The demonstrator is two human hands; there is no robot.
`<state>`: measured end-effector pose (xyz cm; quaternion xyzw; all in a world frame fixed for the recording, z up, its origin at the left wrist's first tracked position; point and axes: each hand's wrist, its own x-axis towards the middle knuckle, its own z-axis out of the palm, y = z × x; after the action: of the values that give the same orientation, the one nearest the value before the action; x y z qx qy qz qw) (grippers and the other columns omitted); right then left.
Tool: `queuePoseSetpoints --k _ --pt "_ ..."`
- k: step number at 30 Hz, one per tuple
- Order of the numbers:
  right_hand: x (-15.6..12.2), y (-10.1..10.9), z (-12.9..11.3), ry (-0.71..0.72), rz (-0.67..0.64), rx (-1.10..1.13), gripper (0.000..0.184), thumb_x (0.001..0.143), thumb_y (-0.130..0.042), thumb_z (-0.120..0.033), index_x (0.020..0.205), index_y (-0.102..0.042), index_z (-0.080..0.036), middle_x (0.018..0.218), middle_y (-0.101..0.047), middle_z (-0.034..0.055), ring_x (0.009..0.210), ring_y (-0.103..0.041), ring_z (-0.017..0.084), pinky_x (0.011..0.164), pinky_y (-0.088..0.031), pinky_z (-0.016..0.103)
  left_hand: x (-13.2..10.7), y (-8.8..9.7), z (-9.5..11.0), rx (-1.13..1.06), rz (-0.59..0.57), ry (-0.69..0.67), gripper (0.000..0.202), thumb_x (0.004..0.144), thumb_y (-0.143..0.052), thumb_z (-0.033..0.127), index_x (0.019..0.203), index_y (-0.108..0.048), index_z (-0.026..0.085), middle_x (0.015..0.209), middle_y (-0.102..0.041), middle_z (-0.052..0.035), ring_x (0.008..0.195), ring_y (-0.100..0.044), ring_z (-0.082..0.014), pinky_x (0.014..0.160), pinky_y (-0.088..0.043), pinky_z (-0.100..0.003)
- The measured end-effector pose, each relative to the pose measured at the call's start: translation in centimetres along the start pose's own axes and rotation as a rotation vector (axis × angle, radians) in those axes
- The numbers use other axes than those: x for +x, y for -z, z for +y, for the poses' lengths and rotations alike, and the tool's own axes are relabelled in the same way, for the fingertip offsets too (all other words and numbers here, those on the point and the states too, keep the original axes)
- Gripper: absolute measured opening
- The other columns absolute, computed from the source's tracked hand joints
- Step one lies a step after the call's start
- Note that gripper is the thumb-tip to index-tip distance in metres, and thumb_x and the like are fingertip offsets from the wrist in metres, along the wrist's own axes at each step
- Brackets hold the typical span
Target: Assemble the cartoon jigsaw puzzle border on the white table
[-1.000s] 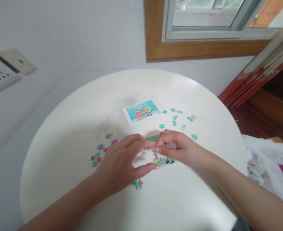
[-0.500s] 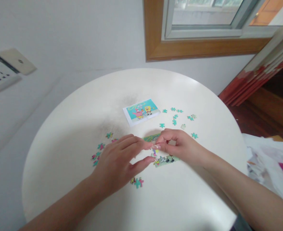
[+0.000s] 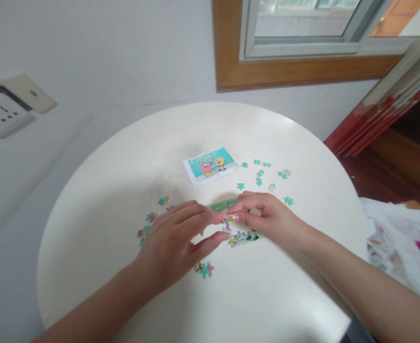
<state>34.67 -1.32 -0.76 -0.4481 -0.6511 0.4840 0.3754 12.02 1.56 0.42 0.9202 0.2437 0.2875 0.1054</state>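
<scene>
SpongeBob jigsaw, partly joined, flat in front of the person; far strip (image 3: pixel 221 205) and near strip (image 3: pixel 245 236) show around the hands, middle covered. Left hand (image 3: pixel 176 236) curves over from the left, thumb and fingers apart, thumb tip at the near strip's left corner, probably to steady that edge. Right hand (image 3: pixel 258 209) comes from the right, thumb and index tips together, meeting the left fingertips over the jigsaw's left side; likely a pinch for fine placing, but can't tell if a piece is between them.

Picture card (image 3: pixel 212 164) lies face up beyond the hands, likely there for easy comparison. Loose pieces look roughly sorted by color: mostly teal pieces (image 3: pixel 259 181) far right, mixed pink-and-teal pieces (image 3: pixel 151 217) left, partly behind the left hand, small cluster (image 3: pixel 206 270) near side. Spacing probably leaves the middle free for joining.

Surface (image 3: pixel 267 300): round, white, glossy, grayish smudges left of the card. Room: pale wall, socket (image 3: pixel 6 114) left, wood-framed window (image 3: pixel 299 21) far right, red-and-cream curtain (image 3: pixel 360 121) right, crumpled white plastic (image 3: pixel 403 228) beside the surface's right edge.
</scene>
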Motion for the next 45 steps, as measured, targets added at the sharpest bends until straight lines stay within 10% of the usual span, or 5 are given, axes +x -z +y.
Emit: queuePoseSetpoints --k 16,28,45 --pt "-0.7 1.7 -0.2 0.100 -0.141 -0.076 0.033 0.099 -0.050 -0.036 0.113 -0.075 -0.021 0.086 -0.067 0.0029 0.080 -0.057 0.014 0.071 -0.046 0.027 0.2 0.2 0.6 0.359 0.072 -0.239 0.026 0.090 -0.071 0.020 0.114 -0.062 0.015 0.093 -0.076 -0.0016 0.077 -0.067 -0.0172 0.071 -0.052 -0.031" --pt "-3.6 2.5 -2.0 0.227 -0.232 -0.715 0.033 0.089 -0.053 -0.008 0.114 -0.071 -0.022 0.107 -0.069 0.0065 0.100 -0.058 0.021 0.095 -0.038 0.041 -1.9 -0.9 2.0 0.335 -0.098 -0.013 0.010 0.093 -0.065 0.023 0.101 -0.064 0.018 0.091 -0.069 -0.0024 0.083 -0.060 -0.0222 0.075 -0.047 -0.037" --pt "-4.5 0.9 0.9 0.303 -0.262 -0.799 0.035 0.093 -0.055 -0.014 0.123 -0.069 -0.025 0.111 -0.062 0.0057 0.108 -0.049 0.023 0.095 -0.032 0.041 -2.9 -2.7 1.7 0.310 -0.219 0.024 0.012 0.094 -0.063 0.030 0.098 -0.063 0.020 0.092 -0.059 -0.0053 0.084 -0.054 -0.0247 0.072 -0.044 -0.039"
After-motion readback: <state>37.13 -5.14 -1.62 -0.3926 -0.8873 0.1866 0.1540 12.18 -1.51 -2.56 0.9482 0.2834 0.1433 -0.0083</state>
